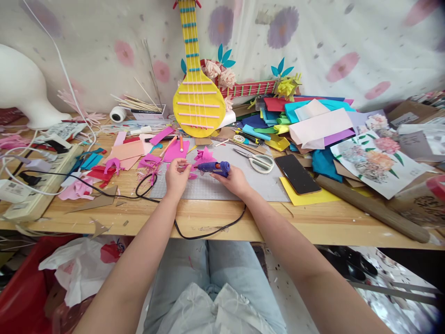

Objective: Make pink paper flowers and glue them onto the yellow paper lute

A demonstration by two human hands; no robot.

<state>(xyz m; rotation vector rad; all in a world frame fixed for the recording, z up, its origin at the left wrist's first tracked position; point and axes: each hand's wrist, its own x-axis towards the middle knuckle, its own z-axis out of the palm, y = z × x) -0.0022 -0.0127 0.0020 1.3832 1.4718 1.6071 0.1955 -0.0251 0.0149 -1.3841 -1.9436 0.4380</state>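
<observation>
My right hand [238,181] is closed around a purple-blue glue gun [214,167], its nozzle pointing left. Just left of that nozzle, my left hand [178,175] has its fingers pinched on a small pink paper piece [192,172], partly hidden by the fingers. Both hands are above the grey cutting mat [215,190]. A bright pink paper flower shape [204,155] lies right behind the glue gun. The black cord [208,237] loops over the table's front edge between my forearms.
Scissors [259,162] and a phone [298,173] lie to the right, before piled coloured paper [320,123]. A yellow paper lute [199,104] leans at the back. Pink scraps [130,150] and a power strip [43,183] fill the left. A wooden stick [371,206] lies front right.
</observation>
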